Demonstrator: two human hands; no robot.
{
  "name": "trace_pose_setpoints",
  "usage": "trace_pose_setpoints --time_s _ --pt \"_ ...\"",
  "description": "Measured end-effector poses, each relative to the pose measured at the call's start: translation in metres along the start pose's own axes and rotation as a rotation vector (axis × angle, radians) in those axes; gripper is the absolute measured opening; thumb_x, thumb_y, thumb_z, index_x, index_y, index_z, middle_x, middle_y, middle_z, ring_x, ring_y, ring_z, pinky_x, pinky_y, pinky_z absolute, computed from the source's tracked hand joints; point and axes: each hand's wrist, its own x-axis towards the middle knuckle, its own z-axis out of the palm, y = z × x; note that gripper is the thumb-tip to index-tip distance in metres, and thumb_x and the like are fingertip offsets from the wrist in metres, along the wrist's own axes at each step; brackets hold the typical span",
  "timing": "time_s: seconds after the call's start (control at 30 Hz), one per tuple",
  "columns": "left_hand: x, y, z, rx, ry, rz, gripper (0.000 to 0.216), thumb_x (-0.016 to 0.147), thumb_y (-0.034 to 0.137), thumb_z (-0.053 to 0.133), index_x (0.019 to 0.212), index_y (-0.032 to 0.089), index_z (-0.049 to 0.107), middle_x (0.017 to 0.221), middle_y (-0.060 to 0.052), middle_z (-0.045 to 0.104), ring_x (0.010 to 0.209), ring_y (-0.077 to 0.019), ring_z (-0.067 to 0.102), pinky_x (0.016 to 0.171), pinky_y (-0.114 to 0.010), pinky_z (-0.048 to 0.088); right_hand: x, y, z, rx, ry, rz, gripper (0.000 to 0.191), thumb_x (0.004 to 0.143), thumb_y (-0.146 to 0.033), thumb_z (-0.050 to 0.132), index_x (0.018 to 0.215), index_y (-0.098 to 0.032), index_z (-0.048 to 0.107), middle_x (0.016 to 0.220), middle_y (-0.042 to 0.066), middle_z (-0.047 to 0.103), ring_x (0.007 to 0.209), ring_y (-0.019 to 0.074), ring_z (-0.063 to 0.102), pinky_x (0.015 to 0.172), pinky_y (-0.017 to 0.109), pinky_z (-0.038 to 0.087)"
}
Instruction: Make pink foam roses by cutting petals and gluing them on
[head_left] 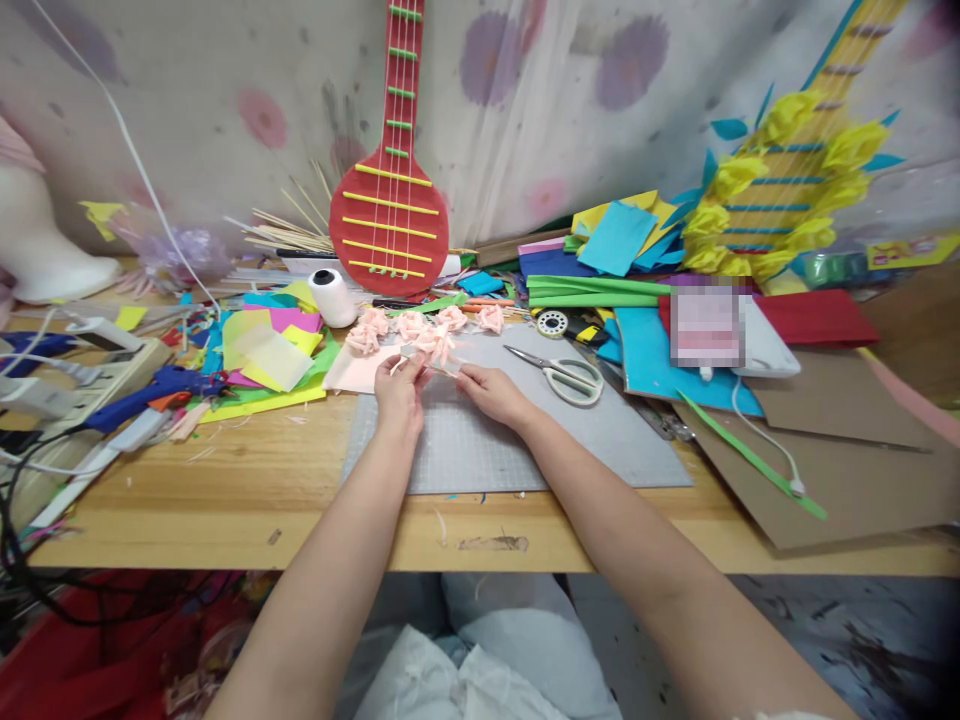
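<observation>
Pinched in the fingers of my left hand (400, 392) is what looks like a pale pink paper flower (433, 343), over the grey cutting mat (480, 450). My right hand (491, 390) is closed beside it, thumb and fingertips together on something thin and pale that is too small to name. Just beyond my hands lie several more pink paper flowers (365, 330). A flat pink sheet (352, 368) sits left of my left hand. Scissors (574, 380) with pale handles rest on the mat, to the right.
A white thread spool (332, 298) and coloured paper sheets (270, 350) lie left. Blue glue gun (150, 393) and power strip (97, 370) are farther left. A red paper instrument (390, 220) leans behind; a yellow one (780, 190) stands right, above cardboard (840, 490).
</observation>
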Motion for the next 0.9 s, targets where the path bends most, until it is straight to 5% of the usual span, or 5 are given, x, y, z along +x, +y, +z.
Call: trace_pose_setpoints --time_s 0.33,0.6,0.9 --pt "0.004 -0.002 -0.002 -0.038 0.014 0.018 0.036 0.064 0.007 0.07 0.081 0.018 0.04 0.063 0.006 0.054 0.052 -0.0037 0.055 0.052 -0.013 0.045 -0.001 -0.003 0.001 0.022 0.048 -0.006 0.025 0.084 -0.041 0.041 0.086 -0.02 0.054 0.068 -0.001 0.054 0.063 0.0119 0.047 0.06 0.022 0.033" --pt "0.001 0.003 -0.002 -0.013 -0.188 -0.039 0.026 0.066 0.004 0.062 0.087 0.016 0.052 0.073 0.001 0.063 0.058 -0.0057 0.059 0.053 -0.014 0.045 0.001 0.003 -0.002 0.053 0.059 0.037 0.027 0.085 -0.04 0.039 0.075 -0.019 0.053 0.063 -0.002 0.052 0.061 0.0114 0.046 0.061 0.022 0.034" --pt "0.0 0.0 -0.001 0.058 -0.09 0.029 0.043 0.058 0.002 0.065 0.086 0.02 0.039 0.072 0.002 0.06 0.061 -0.0081 0.06 0.056 -0.017 0.043 -0.001 0.003 -0.009 0.189 -0.05 0.07 0.034 0.085 -0.045 0.035 0.071 -0.018 0.051 0.053 -0.005 0.044 0.051 0.0092 0.041 0.055 0.022 0.033"
